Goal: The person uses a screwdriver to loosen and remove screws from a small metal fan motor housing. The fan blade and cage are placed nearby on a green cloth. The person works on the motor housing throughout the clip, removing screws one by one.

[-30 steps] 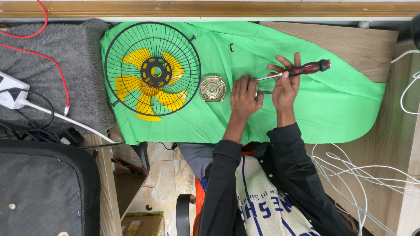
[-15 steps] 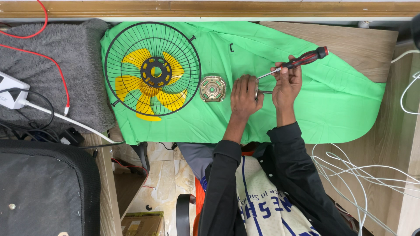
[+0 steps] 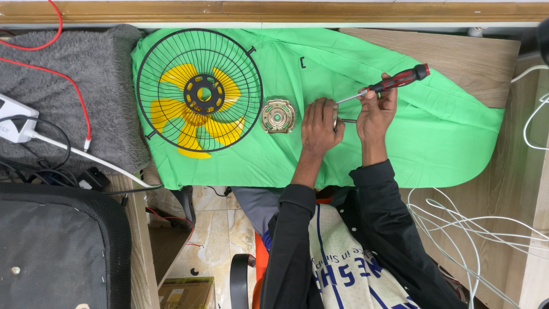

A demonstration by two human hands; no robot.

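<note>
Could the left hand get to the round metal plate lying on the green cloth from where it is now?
Probably yes. The round metal plate lies just beside the left hand on the green cloth, with only bare cloth between them. But that hand is gripping a small metal part, so it would have to let go first.
</note>
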